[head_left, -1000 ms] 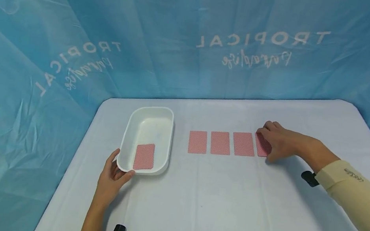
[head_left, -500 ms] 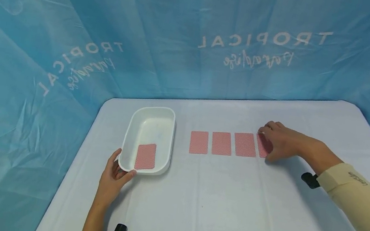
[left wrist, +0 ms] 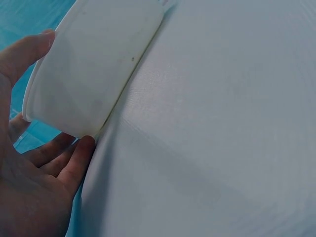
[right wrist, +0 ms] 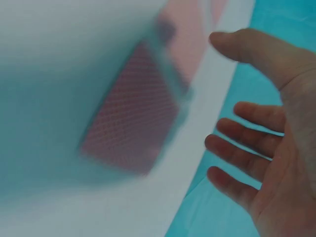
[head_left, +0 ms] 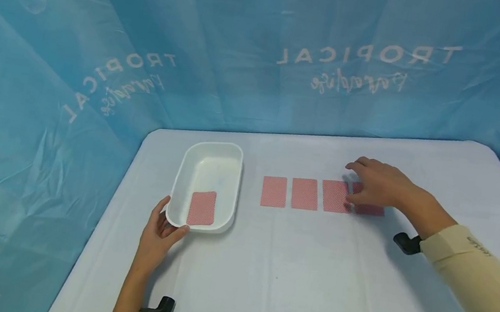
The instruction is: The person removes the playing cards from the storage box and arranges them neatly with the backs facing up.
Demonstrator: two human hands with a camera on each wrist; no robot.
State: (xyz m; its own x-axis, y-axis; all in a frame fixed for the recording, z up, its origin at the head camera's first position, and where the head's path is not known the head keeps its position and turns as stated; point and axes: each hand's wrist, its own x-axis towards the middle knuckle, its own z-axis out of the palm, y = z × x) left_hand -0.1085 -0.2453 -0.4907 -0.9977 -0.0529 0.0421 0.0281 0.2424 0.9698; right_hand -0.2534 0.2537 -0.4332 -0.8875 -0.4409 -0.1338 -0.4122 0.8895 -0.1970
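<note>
Right of centre, my right hand (head_left: 378,184) hovers empty, fingers spread; left hand (head_left: 156,243) grips tub (head_left: 212,173). I'd pinch cards (head_left: 305,194) edgewise.

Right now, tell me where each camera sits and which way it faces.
Head: worn on the head, facing forward and down at the white-covered table; left hand, right hand and beige sleeves show.
Left wrist: on that wrist, facing the white rectangular plastic tub from outside; left hand shows.
Right wrist: on that wrist, facing red-patterned rectangular cards; right hand shows.
Shared: head and right wrist both show the cards.
</note>
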